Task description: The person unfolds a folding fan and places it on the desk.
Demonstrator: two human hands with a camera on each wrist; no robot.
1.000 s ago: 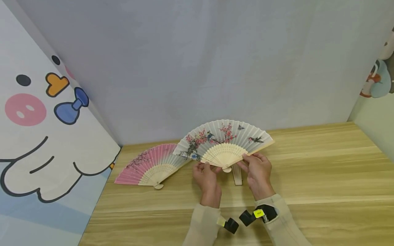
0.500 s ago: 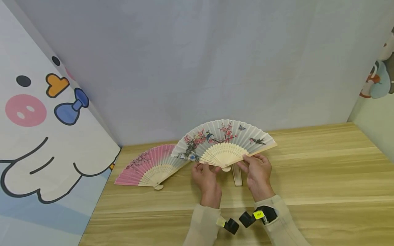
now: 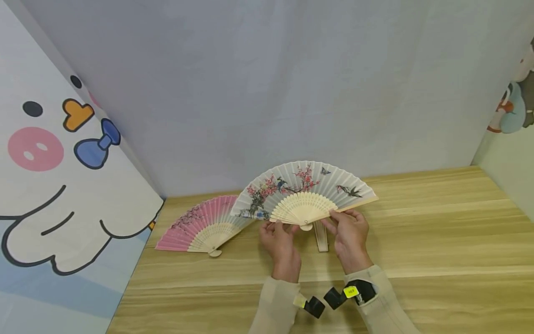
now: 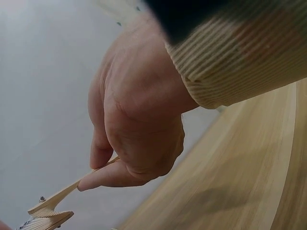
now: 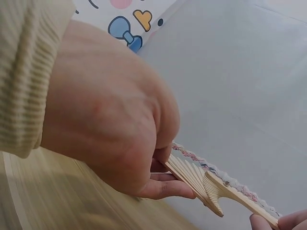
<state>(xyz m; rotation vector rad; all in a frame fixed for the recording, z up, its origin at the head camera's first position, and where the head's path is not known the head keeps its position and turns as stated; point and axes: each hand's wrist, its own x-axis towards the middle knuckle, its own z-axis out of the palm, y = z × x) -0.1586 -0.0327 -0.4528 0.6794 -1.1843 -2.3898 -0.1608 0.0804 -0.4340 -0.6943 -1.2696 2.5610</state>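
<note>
Head view: I note a pink fan point(image 3: 177, 235) spread on the table point(image 3: 438, 241), left of the fingers of the left hand point(image 3: 283, 246), which pinch the left rib of an open white fan point(image 3: 301, 204). Between both sets of fingertips, a narrow wooden piece point(image 3: 321, 239) shows below it; the right hand point(image 3: 350, 239) pinches its right rib.

Left hand point(image 3: 280, 246), right hand point(image 3: 351, 237) — mid-pinch

Beige sleeves point(image 3: 273, 306) end in ribbed fabric cuffs point(image 4: 204, 84), and a stubby black camera point(image 3: 333, 298) sits at each wrist, the right one beside a bright yellow rectangular label point(image 3: 351, 291) with dark marks.
</note>
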